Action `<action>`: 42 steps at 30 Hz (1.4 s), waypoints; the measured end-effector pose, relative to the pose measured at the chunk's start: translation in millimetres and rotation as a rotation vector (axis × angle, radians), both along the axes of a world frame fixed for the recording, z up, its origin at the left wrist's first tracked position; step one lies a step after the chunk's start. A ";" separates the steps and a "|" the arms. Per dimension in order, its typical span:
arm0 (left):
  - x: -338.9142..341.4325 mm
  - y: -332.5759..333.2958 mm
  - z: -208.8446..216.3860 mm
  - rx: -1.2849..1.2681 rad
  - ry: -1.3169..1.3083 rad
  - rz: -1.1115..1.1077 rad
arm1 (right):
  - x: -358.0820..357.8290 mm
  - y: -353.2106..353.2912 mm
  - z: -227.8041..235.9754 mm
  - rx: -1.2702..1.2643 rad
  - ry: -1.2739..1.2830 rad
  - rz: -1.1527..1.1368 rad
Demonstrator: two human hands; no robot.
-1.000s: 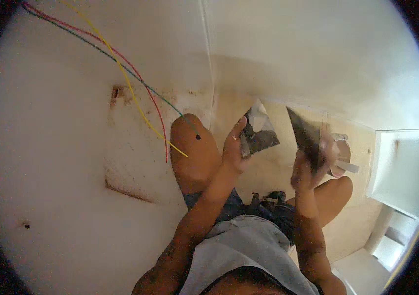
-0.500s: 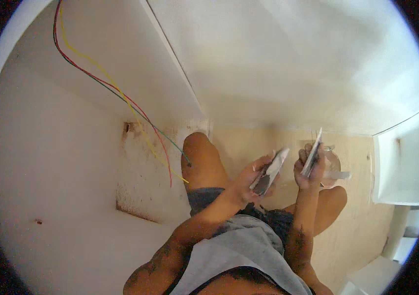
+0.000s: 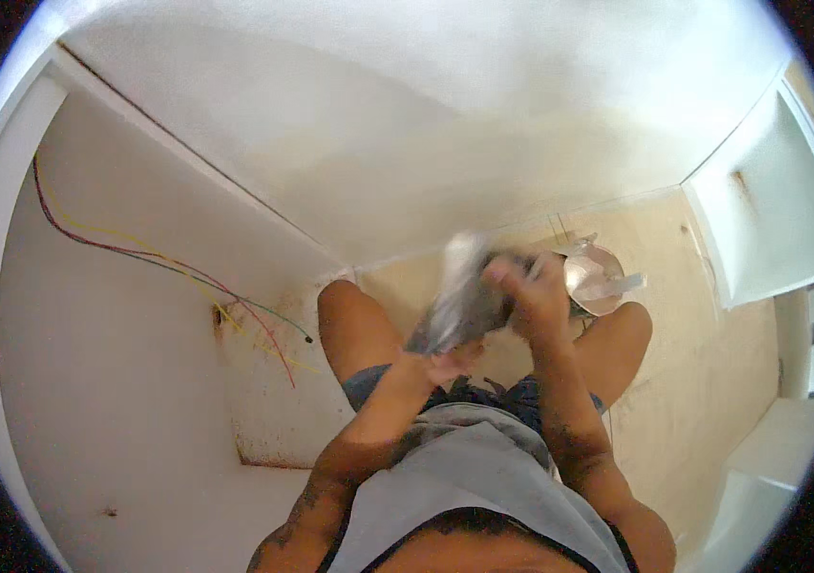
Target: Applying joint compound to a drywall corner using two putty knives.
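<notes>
My left hand (image 3: 453,365) is closed on a flat putty knife (image 3: 433,329), its broad grey blade slanting up and away from me. My right hand (image 3: 536,286), turned inward, grips a second putty knife (image 3: 495,285) against or just over the first. Motion smears both blades, so whether they touch I cannot tell. A whitish smear of paste (image 3: 465,250) shows at the far end of the blades. Beyond my right knee stands a round bucket (image 3: 582,272) of pale paste, with a light flat stick or handle (image 3: 628,285) sticking out over its rim.
Loose red, green and yellow wires (image 3: 187,270) hang from the white wall on the left. Below them is a rust-stained panel (image 3: 278,420). A white wall (image 3: 407,124) rises ahead of me, and a white box-like unit (image 3: 760,210) stands at the right on the beige floor (image 3: 688,382).
My right hand has swung left and turned over, bringing its putty knife onto or close to the left one. My left hand has shifted left. The whole view has tilted.
</notes>
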State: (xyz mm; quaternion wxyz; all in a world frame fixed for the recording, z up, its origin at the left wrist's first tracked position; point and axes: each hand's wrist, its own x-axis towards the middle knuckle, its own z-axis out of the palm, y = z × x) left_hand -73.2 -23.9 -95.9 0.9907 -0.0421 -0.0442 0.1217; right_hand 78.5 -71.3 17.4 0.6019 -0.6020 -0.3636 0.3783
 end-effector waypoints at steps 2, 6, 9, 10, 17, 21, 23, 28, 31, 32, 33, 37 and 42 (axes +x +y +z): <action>-1.2 9.8 19.9 0.093 0.208 0.065 | -7.9 -18.7 16.7 -0.156 -0.175 0.234; -3.9 19.7 39.8 0.247 0.365 0.138 | 1.5 -26.0 2.5 0.205 0.392 0.011; 5.7 15.7 43.7 -0.145 -0.340 -0.213 | 21.4 7.7 -15.6 0.197 0.518 -0.152; -6.7 22.1 20.2 -0.141 -0.336 -0.212 | 19.9 14.1 -13.2 0.114 0.315 -0.118; -9.9 36.3 73.4 0.357 0.585 0.256 | -5.7 -34.6 8.7 0.033 0.341 0.230; 9.1 29.2 106.0 0.225 0.674 0.616 | 4.2 -20.8 -21.6 0.372 0.943 -0.492; 10.4 25.2 114.7 0.260 0.677 0.641 | 2.9 -19.8 -27.1 0.682 0.800 -0.763; 13.4 12.0 122.4 0.347 0.655 0.657 | 13.4 -30.5 -34.9 0.728 -0.846 -0.152; 21.6 7.8 137.5 0.591 0.955 0.640 | 26.0 -11.6 -38.4 0.452 -0.743 -0.093; 22.4 3.8 147.1 0.539 1.056 0.627 | 36.2 -12.4 -35.7 0.298 -0.795 -0.003; 23.7 1.4 151.5 0.486 1.156 0.613 | 41.4 -12.6 -32.7 0.144 -0.843 0.088; 26.3 18.0 59.8 0.943 1.091 0.909 | 34.2 -37.0 -23.7 -0.037 -0.136 -0.477; 35.6 30.2 52.8 1.171 1.156 1.036 | 10.0 -41.3 31.6 0.007 0.466 -0.696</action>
